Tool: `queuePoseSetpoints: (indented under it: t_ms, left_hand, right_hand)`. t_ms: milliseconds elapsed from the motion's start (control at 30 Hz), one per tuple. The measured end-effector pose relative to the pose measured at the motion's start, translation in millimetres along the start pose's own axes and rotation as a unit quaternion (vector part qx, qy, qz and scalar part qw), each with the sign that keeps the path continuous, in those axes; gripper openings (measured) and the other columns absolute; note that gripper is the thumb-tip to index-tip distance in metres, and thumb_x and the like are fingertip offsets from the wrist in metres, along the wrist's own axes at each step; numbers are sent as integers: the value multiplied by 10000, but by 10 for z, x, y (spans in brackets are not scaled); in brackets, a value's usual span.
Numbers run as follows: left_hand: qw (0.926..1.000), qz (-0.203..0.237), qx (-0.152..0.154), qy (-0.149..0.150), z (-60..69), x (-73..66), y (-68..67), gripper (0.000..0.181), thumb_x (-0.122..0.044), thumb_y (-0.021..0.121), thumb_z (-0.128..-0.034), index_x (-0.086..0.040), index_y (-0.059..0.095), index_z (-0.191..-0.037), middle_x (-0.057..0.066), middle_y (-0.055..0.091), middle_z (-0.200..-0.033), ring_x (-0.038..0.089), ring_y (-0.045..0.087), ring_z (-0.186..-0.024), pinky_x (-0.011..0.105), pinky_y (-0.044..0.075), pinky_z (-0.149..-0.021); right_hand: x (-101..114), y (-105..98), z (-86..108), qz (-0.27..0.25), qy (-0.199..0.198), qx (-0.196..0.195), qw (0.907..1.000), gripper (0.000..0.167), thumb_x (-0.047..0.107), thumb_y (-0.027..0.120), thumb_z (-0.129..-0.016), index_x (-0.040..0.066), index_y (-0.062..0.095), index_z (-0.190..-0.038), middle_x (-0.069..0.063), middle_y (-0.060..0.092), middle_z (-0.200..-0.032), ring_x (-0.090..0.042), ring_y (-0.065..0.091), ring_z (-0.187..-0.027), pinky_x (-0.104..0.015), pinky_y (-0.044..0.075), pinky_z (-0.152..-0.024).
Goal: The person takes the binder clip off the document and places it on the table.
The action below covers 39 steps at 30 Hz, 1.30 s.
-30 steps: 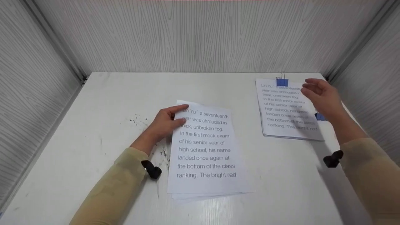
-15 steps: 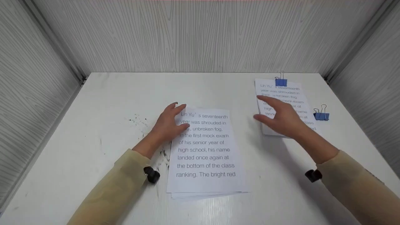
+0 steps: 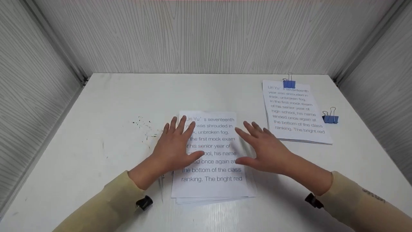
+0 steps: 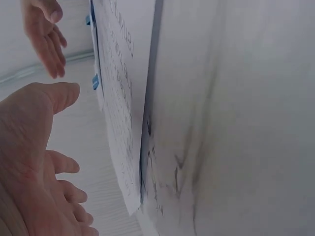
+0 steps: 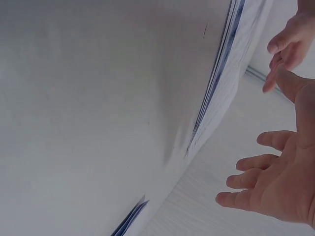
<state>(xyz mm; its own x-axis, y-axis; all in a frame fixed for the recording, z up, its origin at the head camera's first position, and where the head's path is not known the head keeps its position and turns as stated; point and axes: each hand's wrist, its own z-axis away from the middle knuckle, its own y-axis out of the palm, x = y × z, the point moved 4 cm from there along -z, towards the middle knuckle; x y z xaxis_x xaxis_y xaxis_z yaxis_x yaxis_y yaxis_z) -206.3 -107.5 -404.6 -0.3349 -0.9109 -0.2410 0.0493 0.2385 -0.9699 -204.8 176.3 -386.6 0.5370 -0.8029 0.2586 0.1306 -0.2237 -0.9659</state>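
A loose stack of printed sheets [image 3: 212, 187] lies near the middle of the table, its lower sheets jutting out slightly at the near end. Above the stack's left side is my left hand [image 3: 172, 149], fingers spread and pointing away. My right hand [image 3: 268, 151] hovers by the stack's right edge with its fingers spread. Neither hand holds anything. In the left wrist view the left palm [image 4: 34, 157] stays apart from the paper [image 4: 123, 73]. The right wrist view likewise has the right palm [image 5: 285, 172] off the sheets [image 5: 221, 98].
At the back right lies a second stack of printed sheets [image 3: 297, 124], with a blue binder clip [image 3: 289, 84] on its top edge. Another blue binder clip [image 3: 331, 119] stands beside its right edge. Dark marks [image 3: 143, 124] spot the white table [image 3: 96, 161]. Panelled walls [image 3: 206, 35] surround it.
My right hand has come from the clipped stack leftward and nearer, to the middle stack's right edge. The left hand has let go of the sheets' upper left corner, moved nearer and spread its fingers.
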Motion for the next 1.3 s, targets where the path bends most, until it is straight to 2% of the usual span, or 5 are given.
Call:
queuePoseSetpoints:
  t_ms: [233,467,800,1067,1300]
  left_hand:
    - [9989,-306,207,294,272,-136,45,1024,-740,580,-947,-84,298,-1681,234,195,-1733,474,139,-1597,627,141,-1277]
    - [9975,-325,548,307,389,-136,165,1011,-715,595,-960,-77,287,-1682,216,208,-1735,429,171,-1603,594,149,-1286]
    - [9943,-73,1050,157,388,-52,270,960,-690,593,-979,-92,315,-1676,192,227,-1733,389,177,-1608,549,131,-1297]
    - [9926,-132,1194,198,298,-12,221,942,-658,609,-987,-57,340,-1660,229,243,-1719,406,201,-1600,568,147,-1292]
    - [9916,-63,1289,98,226,175,158,934,-613,653,-975,-45,351,-1653,241,256,-1712,423,221,-1592,607,172,-1278]
  right_hand:
    - [218,176,114,335,-378,296,9983,982,661,746,-901,193,361,-1675,-185,238,-1735,-428,209,-1594,-683,255,-1223]
    - [262,282,121,410,-512,464,9968,964,668,725,-915,175,378,-1666,-197,245,-1730,-434,225,-1587,-704,260,-1210]
    - [145,384,34,552,-497,909,9931,864,593,716,-957,100,456,-1617,-225,328,-1690,-442,287,-1565,-734,282,-1182]
    - [135,376,-71,502,-310,1242,9905,851,570,686,-986,117,402,-1648,-198,305,-1707,-384,294,-1575,-669,233,-1238]
    - [223,410,-273,487,-338,1298,9898,846,568,672,-998,110,391,-1652,-205,283,-1713,-372,282,-1582,-652,210,-1252]
